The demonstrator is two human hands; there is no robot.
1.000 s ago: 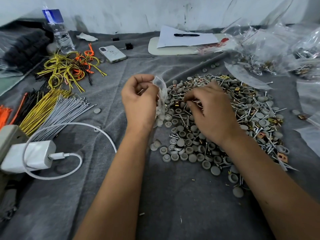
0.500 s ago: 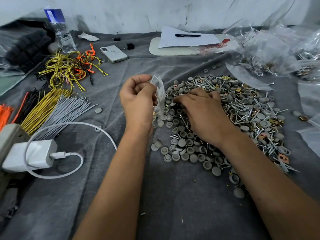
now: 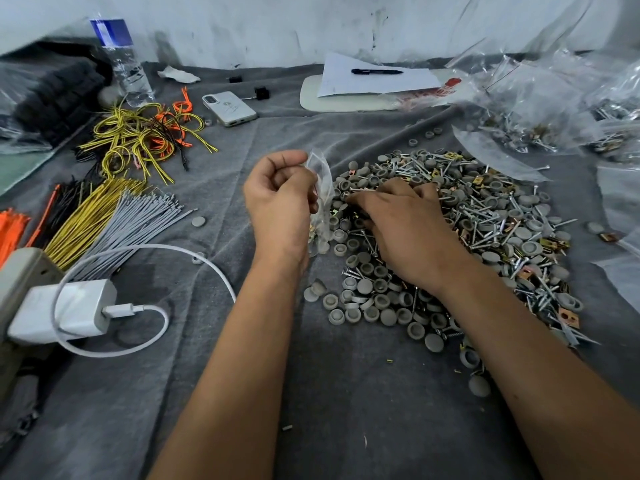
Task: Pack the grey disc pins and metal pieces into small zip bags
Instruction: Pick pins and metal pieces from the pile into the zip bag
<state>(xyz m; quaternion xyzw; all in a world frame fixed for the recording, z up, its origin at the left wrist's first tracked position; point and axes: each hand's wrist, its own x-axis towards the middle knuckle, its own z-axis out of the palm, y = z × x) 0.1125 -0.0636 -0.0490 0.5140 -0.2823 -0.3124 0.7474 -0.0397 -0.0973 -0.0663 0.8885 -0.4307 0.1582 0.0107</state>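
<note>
We see our left hand (image 3: 280, 206) up above the surface (image 3: 346, 393), fingers curled, pinching a small clear zip bag (image 3: 321, 199) by its top. The bag hangs down and has a few little pieces in the bottom. Our right hand (image 3: 405, 226) lies palm down on the big pile of grey disc pins (image 3: 374, 299) and metal pieces (image 3: 485, 216), just right of the bag. Its fingers reach toward the bag's side, and one thin metal pin sits at the fingertips, but we cannot tell if they have hold of it. The pile is spread over the grey cloth to the right of the middle. Far right are more clear bags (image 3: 540, 109) with metal bits inside. Far in the middle lies paper (image 3: 374, 77) with a black pen (image 3: 376, 71) on it. On the left are yellow and orange wires (image 3: 145, 133), grey ties (image 3: 138, 220), a phone (image 3: 229, 108), a water bottle (image 3: 125, 64) and a white charger (image 3: 69, 311) with its cable.
</note>
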